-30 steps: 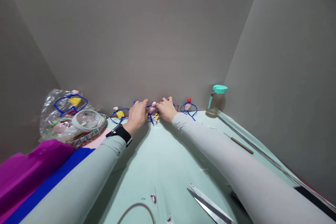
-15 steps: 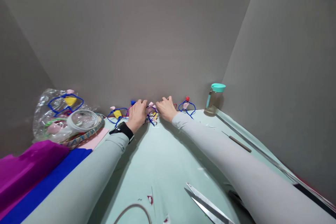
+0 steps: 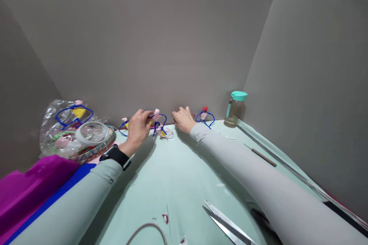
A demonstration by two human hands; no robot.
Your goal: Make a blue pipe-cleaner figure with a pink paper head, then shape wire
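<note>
At the back of the table, my left hand (image 3: 139, 127) is closed on a small blue wire figure (image 3: 156, 118) with a pink head and pink body. A yellow and pink piece with loose strands (image 3: 164, 133) lies just below that figure. My right hand (image 3: 184, 119) is near the wall with its fingers bent down; what they hold, if anything, is hidden. To its right stands another blue wire figure with a red top (image 3: 204, 115). Partly behind my left hand is a blue wire figure with a yellow body (image 3: 124, 125).
A bottle with a teal lid (image 3: 235, 109) stands at back right, near an awl (image 3: 263, 157) and long rods. Scissors (image 3: 227, 224) and a cord loop (image 3: 147, 225) lie in front. A plastic bag (image 3: 48, 130), tape roll (image 3: 92, 133) and purple sheet (image 3: 37, 176) sit left.
My left hand has moved left, and the pink-headed blue figure between my hands has shifted left with it and shows more fully. My right hand has barely moved.
</note>
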